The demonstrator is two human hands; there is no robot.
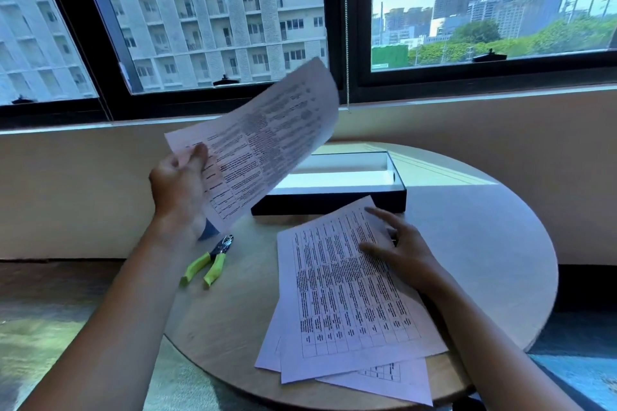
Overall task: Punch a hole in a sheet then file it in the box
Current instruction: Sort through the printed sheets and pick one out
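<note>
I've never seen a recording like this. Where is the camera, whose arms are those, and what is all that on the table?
There is no machine here. The single picture comes from a wide-angle camera worn on a person's head, looking forward and down at their own bare arms. The left hand grips a printed sheet near its lower edge and holds it up in the air; the sheet looks blurred. The right hand rests with straight fingers on a pile of more printed sheets on the round table. Left of the pile lies a green-handled punch, which neither hand touches. Behind the pile stands an open dark box with a white inside.
</note>
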